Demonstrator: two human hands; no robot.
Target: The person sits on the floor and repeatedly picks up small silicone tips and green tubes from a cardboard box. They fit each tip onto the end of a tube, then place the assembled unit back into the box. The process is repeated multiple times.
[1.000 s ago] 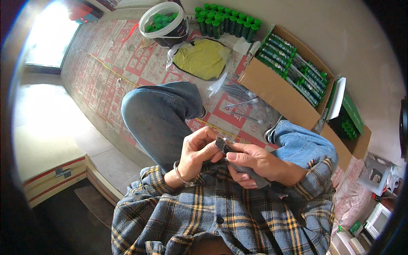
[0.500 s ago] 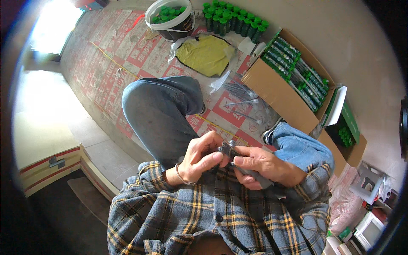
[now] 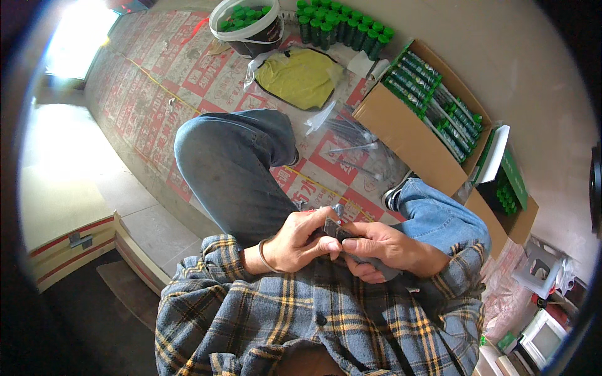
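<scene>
Both hands meet in front of my lap around a small dark grey tool (image 3: 334,229) whose exact kind I cannot make out. It has a flat dark part and a rounded metal piece at its far end. My left hand (image 3: 300,242), with a bracelet at the wrist, is closed on the tool's left side, thumb pressed near the right thumb. My right hand (image 3: 384,245) wraps round its grey body, the thumb lying on top. Fingers cover much of the tool. Several loose thin clear-grey sticks (image 3: 356,148) lie on the floor beyond the hands.
At the right stands an open cardboard box (image 3: 401,141) full of green-capped tubes. Behind are a white-rimmed bucket (image 3: 258,30), standing green-capped bottles (image 3: 342,28) and a yellow cloth (image 3: 295,78). A smaller green box (image 3: 515,177) and a cream cabinet (image 3: 69,241) flank me.
My left thumb has slid right, closer to the right thumb, and the left fingers have shifted over the tool. The right hand keeps its hold. The view has moved slightly.
</scene>
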